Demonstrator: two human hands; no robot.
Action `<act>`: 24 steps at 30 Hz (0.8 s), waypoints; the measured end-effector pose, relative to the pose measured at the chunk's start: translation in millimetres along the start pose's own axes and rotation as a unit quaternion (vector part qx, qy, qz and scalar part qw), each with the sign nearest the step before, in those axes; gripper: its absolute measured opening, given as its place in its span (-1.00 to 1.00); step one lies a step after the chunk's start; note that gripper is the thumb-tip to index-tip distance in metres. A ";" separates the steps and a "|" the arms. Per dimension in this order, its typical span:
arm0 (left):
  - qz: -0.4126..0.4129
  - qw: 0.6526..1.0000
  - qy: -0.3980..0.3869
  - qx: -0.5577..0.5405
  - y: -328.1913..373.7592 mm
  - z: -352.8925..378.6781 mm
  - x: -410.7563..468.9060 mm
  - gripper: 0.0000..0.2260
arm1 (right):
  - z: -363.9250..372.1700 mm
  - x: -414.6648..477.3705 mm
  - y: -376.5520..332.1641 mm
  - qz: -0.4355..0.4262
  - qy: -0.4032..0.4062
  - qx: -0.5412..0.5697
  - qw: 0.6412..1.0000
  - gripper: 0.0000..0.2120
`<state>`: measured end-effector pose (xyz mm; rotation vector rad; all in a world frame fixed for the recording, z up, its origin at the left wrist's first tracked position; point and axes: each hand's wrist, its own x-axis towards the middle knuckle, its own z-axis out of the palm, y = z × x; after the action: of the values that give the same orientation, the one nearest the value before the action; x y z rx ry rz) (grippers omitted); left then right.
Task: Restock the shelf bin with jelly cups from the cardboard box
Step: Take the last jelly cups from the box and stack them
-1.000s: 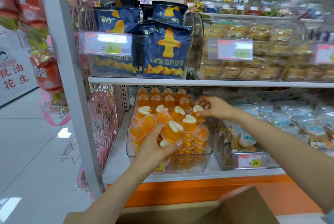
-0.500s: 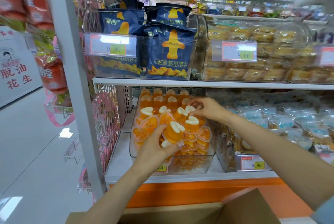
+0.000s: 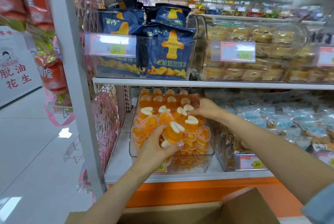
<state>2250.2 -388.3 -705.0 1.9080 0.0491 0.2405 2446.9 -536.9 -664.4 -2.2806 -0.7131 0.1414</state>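
The left hand (image 3: 153,148) is kept where it was half a second ago, at the front of the pile, with its fingers curled round the front jelly cup (image 3: 174,132), an orange cup with a white heart-shaped top. A second white-topped cup is seen just under that thumb; whether it is held too cannot be told. The right hand (image 3: 205,108) has been drawn a little leftward from the bin's right rim since a second ago. The rear jelly cup (image 3: 188,107) is now pinched between its thumb and curled fingers, and is set touching the next cup in that row. The hands are held apart, left lower and nearer, right higher and further back.

Between and around both hands the heaped jelly cups (image 3: 142,133) are piled above the rim of the clear shelf bin (image 3: 191,166), which is stood at the left end of the lower shelf (image 3: 117,169). The cardboard box (image 3: 249,207) is seen below both forearms, at the bottom edge, with one flap raised; its inside is hidden.

Just right of the bin a neighbouring bin is marked by a price tag (image 3: 253,164) reading 8.80. On the upper shelf (image 3: 216,84) blue biscuit packets (image 3: 169,51) are stood in another clear bin.
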 end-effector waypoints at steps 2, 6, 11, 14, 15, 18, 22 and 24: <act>0.002 1.000 0.000 0.002 0.8 -0.3 0.0 -0.55 | 2.1 1.1 -1.2 -0.008 0.003 -0.002 1.000 -0.44; 0.007 1.000 0.000 0.001 0.8 -1.3 0.1 -0.61 | -3.6 -0.3 -4.1 0.006 -0.010 0.006 1.000 -0.43; 0.012 1.000 0.001 -0.006 -1.2 -7.3 -1.5 -0.51 | -15.3 -12.3 -20.4 -0.040 0.053 0.059 0.996 -0.66; 0.009 1.000 0.002 0.006 -2.8 -13.9 -5.9 -0.57 | -1.8 -10.3 -35.9 -0.103 0.008 -0.041 0.994 -0.70; 0.011 1.000 0.007 0.008 -3.4 -16.3 -7.4 -0.60 | 3.7 -7.0 -40.0 -0.118 -0.017 -0.080 0.990 -0.69; 0.014 1.000 0.023 0.011 -3.2 -24.6 -12.5 -0.67 | 16.3 3.8 -55.3 -0.124 -0.063 -0.120 0.983 -0.68; 0.016 0.999 0.038 0.016 -5.2 -37.0 -18.0 -0.57 | 32.1 14.4 -82.9 -0.098 -0.066 -0.061 0.991 -0.74; 0.019 0.999 0.044 0.012 -6.1 -41.3 -19.2 -0.51 | 42.3 18.4 -95.1 -0.105 -0.110 -0.076 0.985 -0.70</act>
<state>2224.0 -350.9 -700.0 1.9223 0.0738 0.3507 2406.7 -446.0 -628.8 -2.3383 -1.1084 0.2498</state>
